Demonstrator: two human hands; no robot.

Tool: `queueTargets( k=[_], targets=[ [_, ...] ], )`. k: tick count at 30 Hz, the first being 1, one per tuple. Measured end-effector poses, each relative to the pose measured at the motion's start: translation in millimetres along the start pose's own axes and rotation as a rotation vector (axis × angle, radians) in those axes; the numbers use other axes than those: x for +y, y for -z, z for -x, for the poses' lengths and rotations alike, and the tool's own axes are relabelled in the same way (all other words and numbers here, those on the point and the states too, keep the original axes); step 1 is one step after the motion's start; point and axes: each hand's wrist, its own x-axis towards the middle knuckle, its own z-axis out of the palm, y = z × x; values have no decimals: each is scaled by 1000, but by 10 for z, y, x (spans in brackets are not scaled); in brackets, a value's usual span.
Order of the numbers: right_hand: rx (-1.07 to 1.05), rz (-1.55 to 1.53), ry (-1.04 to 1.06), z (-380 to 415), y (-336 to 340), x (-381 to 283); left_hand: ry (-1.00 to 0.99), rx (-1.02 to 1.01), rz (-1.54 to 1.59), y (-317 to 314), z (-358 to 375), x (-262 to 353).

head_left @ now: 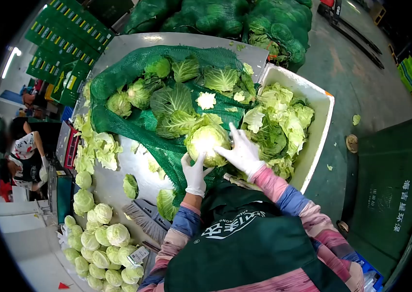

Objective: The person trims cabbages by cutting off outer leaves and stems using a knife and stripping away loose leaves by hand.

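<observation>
A pale green cabbage point(207, 144) with loose outer leaves lies at the near edge of the green mesh net point(130, 127) on the metal table. Gloved in white, my left hand point(195, 174) touches its near left side with fingers spread. My right hand point(241, 148), also gloved, rests on the cabbage's right side, its thumb and fingers apart. Behind it, more cabbages point(139, 94) and dark outer leaves point(173, 103) lie in the net. To the right, a white foam box point(321, 117) holds loose leaves point(283, 121).
Several trimmed cabbages point(118, 235) are piled at the lower left, near a brush point(146, 219). A scale point(61, 190) stands at the left edge; co-workers point(28, 151) are beyond it. Full net sacks point(276, 27) lie behind the table. A green bin point(385, 190) stands right.
</observation>
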Motion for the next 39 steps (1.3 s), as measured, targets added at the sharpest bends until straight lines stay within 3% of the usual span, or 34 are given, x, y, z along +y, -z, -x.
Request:
queueTargets(
  k=[8, 9, 11, 13, 14, 15, 16, 18, 20, 22, 24, 28, 32, 34, 36, 38, 39],
  targets=[
    [207, -36, 71, -130, -334, 414, -50, -32, -14, 23, 30, 5],
    [262, -71, 41, -152, -269, 538, 0, -23, 32, 114, -6, -2],
    [166, -116, -219, -210, -67, 906, 135, -84, 169, 315, -105, 125],
    [232, -1, -363, -293, -3, 1460, 140, -111, 188, 490, -198, 104],
    [257, 70, -338, -321, 55, 1752, 132, -92, 169, 526, -192, 115],
    [255, 312, -316, -255, 200, 1695, 131, -88, 166, 522, -186, 129],
    [418, 456, -125, -198, 191, 1722, 128, -63, 151, 490, -179, 127],
    [362, 292, -126, -154, 334, 1137, 135, -42, 136, 402, -169, 114],
    [303, 19, 176, -220, 117, 860, 55, -19, 37, 271, -183, 100],
    [105, -177, 75, -143, 45, 245, 38, 8, -8, 147, -134, 133],
    [149, -167, 49, -243, -171, 11, -23, 45, -103, 80, -92, 143],
    [311, -226, 84, -595, -631, 461, 51, 21, -7, 317, -202, 111],
    [11, 82, -183, -525, -530, 1295, 104, 23, 61, 591, -323, -11],
    [137, 86, -141, -417, -312, 1175, 101, 17, 89, 603, -333, -11],
    [363, -38, 44, -452, -197, 930, 27, 38, -22, 483, -310, 72],
    [155, -361, 77, -459, 37, 509, 6, 41, -80, 345, -350, 144],
    [72, -351, 70, -566, -36, 488, -175, 18, -172, 301, -433, 130]
  ],
)
